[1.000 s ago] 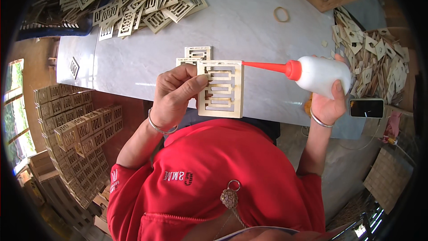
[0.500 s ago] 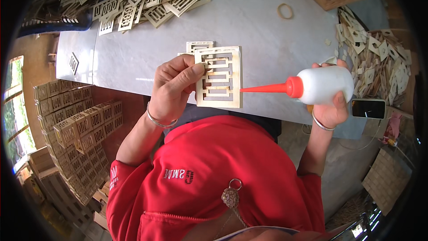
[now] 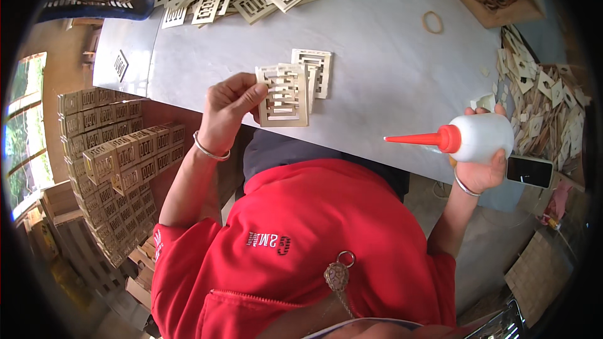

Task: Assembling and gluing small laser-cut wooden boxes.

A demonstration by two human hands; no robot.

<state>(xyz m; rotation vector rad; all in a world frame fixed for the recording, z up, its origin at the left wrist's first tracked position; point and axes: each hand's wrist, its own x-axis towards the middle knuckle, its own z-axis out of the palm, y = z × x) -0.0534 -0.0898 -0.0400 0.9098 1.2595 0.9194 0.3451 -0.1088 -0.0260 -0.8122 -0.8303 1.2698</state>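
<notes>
My left hand (image 3: 231,110) pinches a pale wooden fretwork panel (image 3: 284,119) by its left edge, near the table's front edge. Just beyond it, partly covered by the held panel, other cut-out panels (image 3: 323,66) lie on the table. My right hand (image 3: 480,169) is wrapped round a white squeeze bottle (image 3: 483,137) with a long red nozzle (image 3: 411,139). The bottle lies sideways in the hand, its nozzle pointing left, well apart from the panel. Whether glue sits on the panel's edge I cannot tell.
A heap of similar panels (image 3: 251,0) covers the far left of the grey table (image 3: 377,44). A rubber band (image 3: 433,22), a wooden box (image 3: 512,16), wood scraps (image 3: 546,100) and a phone (image 3: 529,171) are on the right. Stacked fretwork boxes (image 3: 103,157) stand at left.
The bottle's nozzle has drawn away to the right from the panel's edge. My left hand has moved the panel left and toward the table relative to the pieces there; the whole view has shifted.
</notes>
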